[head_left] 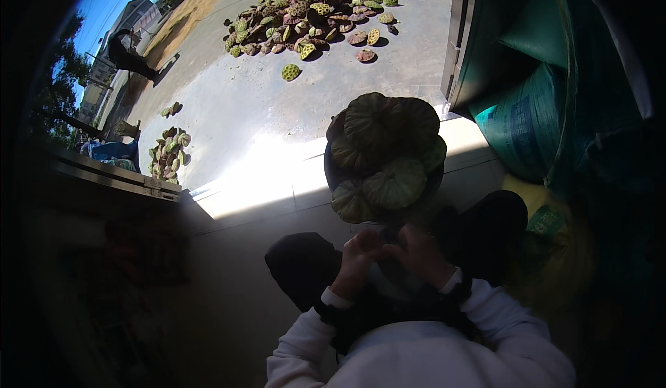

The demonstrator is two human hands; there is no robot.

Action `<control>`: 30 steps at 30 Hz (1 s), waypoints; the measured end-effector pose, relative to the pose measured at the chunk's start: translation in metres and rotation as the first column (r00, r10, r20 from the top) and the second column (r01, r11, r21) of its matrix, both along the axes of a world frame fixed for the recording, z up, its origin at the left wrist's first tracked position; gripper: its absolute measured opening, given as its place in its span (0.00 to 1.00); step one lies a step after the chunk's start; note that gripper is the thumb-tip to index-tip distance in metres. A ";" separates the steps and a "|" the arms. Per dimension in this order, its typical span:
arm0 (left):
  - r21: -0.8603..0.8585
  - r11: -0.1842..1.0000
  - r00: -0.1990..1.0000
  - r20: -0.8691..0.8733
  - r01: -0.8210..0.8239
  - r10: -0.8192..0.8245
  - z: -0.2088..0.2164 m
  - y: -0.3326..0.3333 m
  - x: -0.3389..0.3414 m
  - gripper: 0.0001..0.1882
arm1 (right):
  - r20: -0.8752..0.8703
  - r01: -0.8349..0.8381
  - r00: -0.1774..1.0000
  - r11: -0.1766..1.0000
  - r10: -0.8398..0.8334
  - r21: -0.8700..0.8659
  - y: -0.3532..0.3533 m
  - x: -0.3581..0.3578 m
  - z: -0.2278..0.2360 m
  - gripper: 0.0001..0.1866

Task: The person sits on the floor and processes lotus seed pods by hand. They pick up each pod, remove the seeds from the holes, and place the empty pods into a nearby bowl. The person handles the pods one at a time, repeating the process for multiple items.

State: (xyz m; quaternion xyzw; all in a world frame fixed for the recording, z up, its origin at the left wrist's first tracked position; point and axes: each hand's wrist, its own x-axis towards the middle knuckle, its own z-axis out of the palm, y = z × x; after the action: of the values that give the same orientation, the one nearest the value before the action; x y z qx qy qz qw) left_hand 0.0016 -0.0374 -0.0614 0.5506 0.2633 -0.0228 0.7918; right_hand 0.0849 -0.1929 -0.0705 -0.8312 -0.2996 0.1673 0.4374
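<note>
Close together above my lap, my left hand (357,257) and my right hand (420,255) are both closed, fingers curled and nearly meeting. Deep shade hides what they pinch between them, if anything. Just beyond my fingers, several large greenish lotus seed pods (395,182) are heaped in a dark round container, whose sides are mostly covered or lost in shadow. The heaped pods lie with ribbed undersides mostly facing up. A pale, indistinct shape shows below my hands, between my legs.
Beyond the sunlit doorway, a big pile of lotus seed pods (298,17) spreads over concrete, with a smaller pile (168,153) at the left. Green sacks (520,121) stand on the right beside the door frame (459,37). Another person (132,56) bends over outside, far left.
</note>
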 end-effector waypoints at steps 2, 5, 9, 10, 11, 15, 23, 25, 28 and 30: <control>0.026 1.000 1.000 -0.026 0.013 -0.012 -0.002 0.001 0.001 0.17 | 0.037 0.003 0.999 0.998 -0.005 0.057 0.001 0.001 0.000 0.18; 0.003 1.000 1.000 -0.021 0.023 -0.023 -0.005 0.004 0.002 0.17 | 0.076 0.015 0.997 0.997 -0.021 0.079 0.003 0.000 -0.002 0.17; -0.015 1.000 0.999 0.046 0.011 -0.011 -0.011 0.004 -0.002 0.17 | 0.103 0.014 0.995 1.000 -0.016 0.013 0.003 -0.003 -0.006 0.16; 0.027 0.999 0.999 0.030 0.022 -0.022 -0.013 0.003 -0.003 0.16 | 0.103 0.010 0.995 1.000 -0.011 0.009 0.003 -0.003 -0.006 0.16; 0.086 0.996 0.999 0.031 0.027 -0.030 -0.015 0.003 -0.004 0.15 | 0.103 0.011 0.995 1.000 -0.010 -0.012 0.003 -0.003 -0.007 0.16; 0.082 0.997 1.000 -0.015 0.007 -0.006 -0.023 0.001 -0.003 0.19 | 0.063 0.015 0.998 1.000 -0.014 -0.020 0.003 -0.002 -0.008 0.17; 0.166 0.986 0.997 0.072 0.020 -0.032 -0.019 0.000 -0.001 0.16 | -0.070 0.011 0.998 1.000 -0.010 0.008 -0.001 0.003 -0.010 0.19; 0.029 0.999 0.997 0.078 0.018 -0.021 -0.017 0.002 -0.001 0.17 | -0.036 0.011 0.999 1.000 -0.010 0.007 0.000 0.002 -0.014 0.19; -0.027 1.000 0.996 0.087 0.013 -0.011 -0.016 0.004 -0.001 0.18 | 0.025 0.040 0.999 0.999 -0.041 0.032 0.002 -0.001 -0.021 0.16; -0.029 1.000 0.998 0.059 0.009 -0.007 -0.015 0.005 -0.001 0.18 | 0.015 0.082 0.996 0.989 -0.084 0.126 0.002 -0.002 -0.025 0.15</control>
State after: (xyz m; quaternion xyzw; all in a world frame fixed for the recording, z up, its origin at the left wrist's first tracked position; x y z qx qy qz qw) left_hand 0.0006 -0.0322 -0.0767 0.5406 0.2372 -0.0137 0.8070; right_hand 0.0825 -0.1907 -0.0957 -0.8155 -0.2789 0.1215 0.4923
